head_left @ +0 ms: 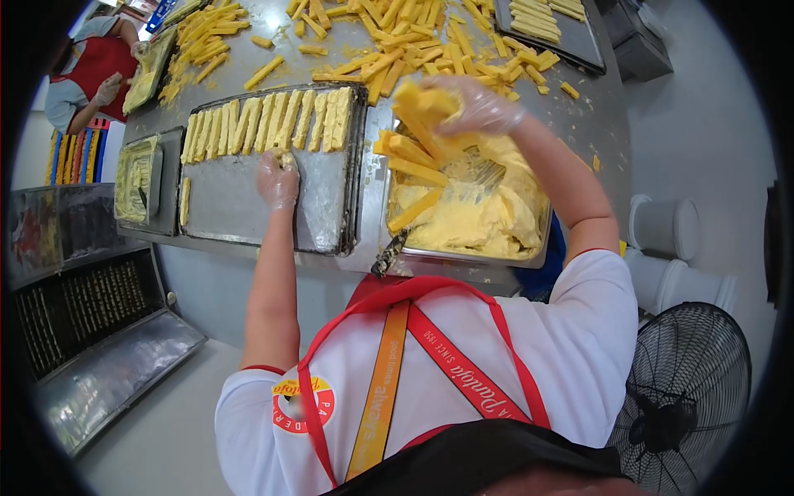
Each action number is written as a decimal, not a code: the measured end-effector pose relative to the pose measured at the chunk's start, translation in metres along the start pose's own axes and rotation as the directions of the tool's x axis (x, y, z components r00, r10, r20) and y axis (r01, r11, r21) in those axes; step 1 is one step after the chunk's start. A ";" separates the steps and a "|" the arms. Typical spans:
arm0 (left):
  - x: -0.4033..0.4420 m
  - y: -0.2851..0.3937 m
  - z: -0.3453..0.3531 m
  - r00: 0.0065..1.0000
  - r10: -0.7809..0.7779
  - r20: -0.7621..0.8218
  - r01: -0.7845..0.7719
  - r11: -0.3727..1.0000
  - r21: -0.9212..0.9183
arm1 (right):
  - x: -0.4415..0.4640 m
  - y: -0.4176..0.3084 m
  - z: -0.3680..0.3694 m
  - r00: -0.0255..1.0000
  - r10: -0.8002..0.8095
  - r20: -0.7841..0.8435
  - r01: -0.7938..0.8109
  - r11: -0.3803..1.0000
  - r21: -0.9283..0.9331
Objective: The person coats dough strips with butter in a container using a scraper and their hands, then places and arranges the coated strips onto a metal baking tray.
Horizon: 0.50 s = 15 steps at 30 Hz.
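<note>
Half curled, the right hand [478, 106] seems to hold blurry yellow sticks [423, 103] at the 11 o'clock edge of the tub [488, 259] of soft cream [496, 207]. I can't tell if the left hand [279, 180], at 9 o'clock on the tray [318, 202], pinches anything. Too loose a hold might drop some. Their long side seems to run 11 to 5 o'clock.

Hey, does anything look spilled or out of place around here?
Slightly: the black, pale-smeared tool handle juts over the near rim of the rectangular metal pan, looking messy. Also, some oblong yellow sticks lie apart from the large yellow heap on the grey metal table, looking stray.
</note>
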<state>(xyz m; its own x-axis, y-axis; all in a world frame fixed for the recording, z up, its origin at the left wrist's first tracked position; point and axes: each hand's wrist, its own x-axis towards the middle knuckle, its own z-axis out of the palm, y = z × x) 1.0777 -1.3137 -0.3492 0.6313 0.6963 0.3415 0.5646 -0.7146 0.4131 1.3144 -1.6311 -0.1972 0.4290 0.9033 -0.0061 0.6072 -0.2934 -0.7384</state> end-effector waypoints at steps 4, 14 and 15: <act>0.003 -0.002 0.003 1.000 0.019 -0.016 -0.018 0.998 0.056 | -0.010 -0.012 0.028 0.998 -0.031 -0.053 0.020 0.981 -0.191; 0.008 -0.023 0.019 0.985 0.092 -0.148 -0.103 0.992 -0.069 | -0.023 0.012 0.059 0.925 0.050 -0.376 -0.093 0.991 -0.097; 0.011 -0.040 0.034 0.980 0.128 -0.156 -0.140 0.988 -0.067 | -0.026 -0.003 0.052 0.900 0.092 -0.427 -0.124 0.991 -0.047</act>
<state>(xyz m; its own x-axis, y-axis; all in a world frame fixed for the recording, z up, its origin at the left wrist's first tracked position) 1.0799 -1.2802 -0.3902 0.6078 0.6013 0.5188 0.4342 -0.7986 0.4169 1.2666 -1.6372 -0.2294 0.7274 0.6520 0.2142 0.5800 -0.4171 -0.6998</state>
